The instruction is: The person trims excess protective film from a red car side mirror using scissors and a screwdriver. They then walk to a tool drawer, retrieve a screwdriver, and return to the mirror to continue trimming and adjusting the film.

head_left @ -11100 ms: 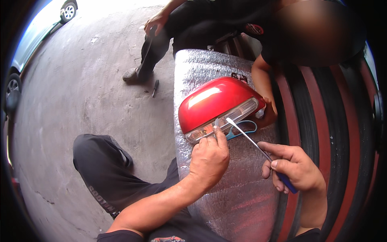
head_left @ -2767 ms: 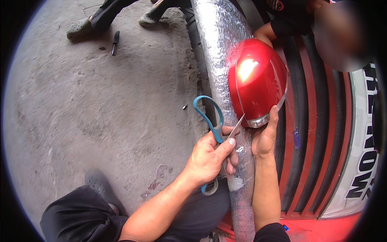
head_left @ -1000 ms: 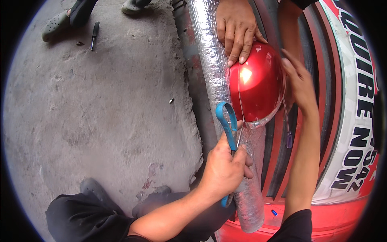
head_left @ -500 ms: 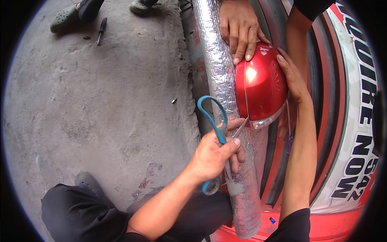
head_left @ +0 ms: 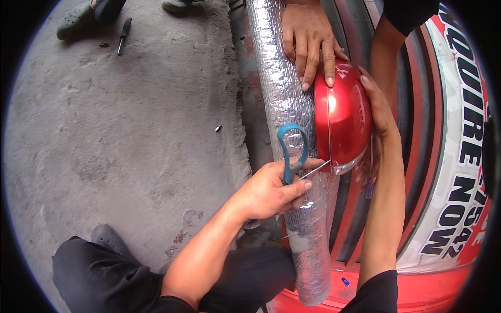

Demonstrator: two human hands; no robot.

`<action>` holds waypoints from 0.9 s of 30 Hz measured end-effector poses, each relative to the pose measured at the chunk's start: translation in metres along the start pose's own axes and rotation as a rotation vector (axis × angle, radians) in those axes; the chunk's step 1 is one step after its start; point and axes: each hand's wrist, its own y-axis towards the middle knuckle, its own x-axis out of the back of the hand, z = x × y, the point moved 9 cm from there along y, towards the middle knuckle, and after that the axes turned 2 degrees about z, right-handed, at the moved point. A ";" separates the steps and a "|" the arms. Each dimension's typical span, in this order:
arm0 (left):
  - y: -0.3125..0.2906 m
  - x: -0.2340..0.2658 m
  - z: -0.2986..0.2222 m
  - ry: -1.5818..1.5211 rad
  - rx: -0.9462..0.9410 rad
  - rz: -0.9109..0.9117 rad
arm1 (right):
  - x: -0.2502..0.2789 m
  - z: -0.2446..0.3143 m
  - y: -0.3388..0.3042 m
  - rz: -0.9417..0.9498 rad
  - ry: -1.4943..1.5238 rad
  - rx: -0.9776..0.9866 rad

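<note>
scissors (head_left: pixel 293 168) sit gripped in the partly curled left hand (head_left: pixel 272 191).

Probably a vehicle workshop: rough concrete floor (head_left: pixel 130 130), a screwdriver (head_left: pixel 126 29) lying on it, red mirror housing (head_left: pixel 350 120).

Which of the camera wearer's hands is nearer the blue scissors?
Left. The left hand grips the blue scissors; the right hand is apart, at the right edge of the red shell.
</note>
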 end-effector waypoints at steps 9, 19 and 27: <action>0.007 -0.013 -0.012 0.055 0.058 0.055 | -0.002 -0.015 0.002 0.054 0.278 -0.065; 0.017 -0.020 -0.031 0.439 -0.288 0.025 | -0.011 -0.021 -0.003 0.118 0.532 -0.139; -0.007 -0.052 -0.015 0.216 0.026 -0.240 | -0.004 -0.033 0.002 0.098 0.441 -0.143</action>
